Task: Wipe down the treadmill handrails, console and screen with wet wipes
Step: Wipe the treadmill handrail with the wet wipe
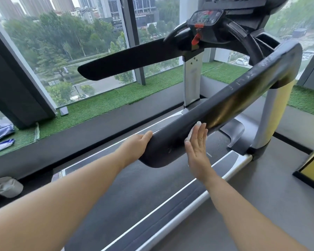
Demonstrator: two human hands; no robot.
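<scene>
The near black padded handrail [230, 98] of the treadmill runs from lower centre up to the right. With straight fingers, my right hand [198, 145] presses a white wet wipe [195, 126] flat against the rail's outer side near its free end. Only an edge of the wipe shows past the fingers. At the rail's end, on its inner side, my left hand [137, 146] holds it with the fingers hidden behind it. The far handrail [127, 59] stretches left from the console [205, 18], which sits top centre with a red safety clip. The screen lies out of frame.
The treadmill belt [134, 187] lies below my arms. Green artificial turf [101, 104] borders the floor-to-ceiling windows. Wet wipe packs [2, 145] lie on the turf at far left, and a crumpled white item [9, 187] sits on the floor. A yellow panel [312, 169] stands at right.
</scene>
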